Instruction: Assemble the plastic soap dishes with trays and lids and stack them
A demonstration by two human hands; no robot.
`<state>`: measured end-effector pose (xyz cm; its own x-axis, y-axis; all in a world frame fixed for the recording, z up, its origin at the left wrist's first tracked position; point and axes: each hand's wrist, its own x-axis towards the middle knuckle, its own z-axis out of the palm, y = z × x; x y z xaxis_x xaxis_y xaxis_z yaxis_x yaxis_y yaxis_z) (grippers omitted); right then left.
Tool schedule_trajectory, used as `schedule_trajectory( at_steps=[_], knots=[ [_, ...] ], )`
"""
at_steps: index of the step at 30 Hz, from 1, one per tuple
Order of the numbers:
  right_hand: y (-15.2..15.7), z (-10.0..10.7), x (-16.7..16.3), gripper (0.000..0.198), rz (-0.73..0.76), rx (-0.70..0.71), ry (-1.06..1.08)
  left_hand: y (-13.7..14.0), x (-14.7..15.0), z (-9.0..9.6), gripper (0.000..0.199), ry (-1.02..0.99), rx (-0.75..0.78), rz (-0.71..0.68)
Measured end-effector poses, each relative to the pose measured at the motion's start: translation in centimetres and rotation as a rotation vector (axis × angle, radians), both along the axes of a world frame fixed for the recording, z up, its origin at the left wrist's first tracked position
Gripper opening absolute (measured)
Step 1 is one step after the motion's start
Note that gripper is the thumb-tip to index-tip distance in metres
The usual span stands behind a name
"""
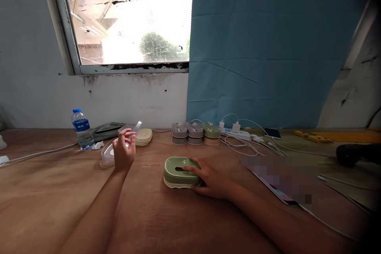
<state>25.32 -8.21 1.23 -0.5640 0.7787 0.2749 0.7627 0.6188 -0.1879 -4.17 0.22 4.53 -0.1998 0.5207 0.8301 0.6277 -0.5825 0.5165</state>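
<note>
My right hand [210, 178] rests on a green oval box [171, 172], thumb at its near side and fingers over the top and far side. The box stands on the table with a slot in its top and a wavy cream base. Further back on the left, my left hand [125, 151] is raised with curled fingers around a clear plastic lid [138, 126], which is tilted up and partly hidden by the fingers. Behind that hand lies a clear plastic container [107, 152]. A stack of cream oval pieces [144, 137] sits just right of the left hand.
Three small two-tier boxes [195, 133] line the wall. A water bottle [81, 130] and a dark pouch [108, 130] stand at back left. To the right are a power strip [238, 133] with tangled cables, a phone [272, 133], a blurred-out flat device [276, 186] and a black device [354, 154].
</note>
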Motion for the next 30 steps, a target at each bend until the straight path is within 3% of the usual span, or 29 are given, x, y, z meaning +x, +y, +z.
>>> schedule_trajectory(
  at_steps=[3, 5, 10, 17, 25, 30],
  knots=[
    [0.0, 0.0, 0.0, 0.054, 0.016, -0.001, 0.006, -0.8, 2.6, -0.1, 0.029, -0.400, -0.103, -0.421],
    [0.0, -0.1, -0.1, 0.055, 0.017, -0.001, 0.008, -1.3, 4.2, -0.6, 0.030, -0.608, -0.230, -0.630],
    [0.0, -0.2, -0.2, 0.062, -0.008, 0.013, 0.007, -2.6, 6.9, -1.9, 0.035, -0.844, -0.476, -0.884],
    [0.2, -0.4, -0.1, 0.060, -0.023, -0.020, 0.061, -2.4, 8.1, -3.4, 0.037, -0.956, -0.632, -0.981],
    [0.7, -1.0, -0.3, 0.070, -0.055, -0.056, 0.306, -2.2, 8.6, -3.9, 0.032, -0.943, -0.677, -0.879],
    [1.4, -1.7, -0.1, 0.081, -0.113, -0.188, 0.368, -2.2, 8.7, -4.1, 0.031, -0.896, -0.708, -0.831]
  ],
)
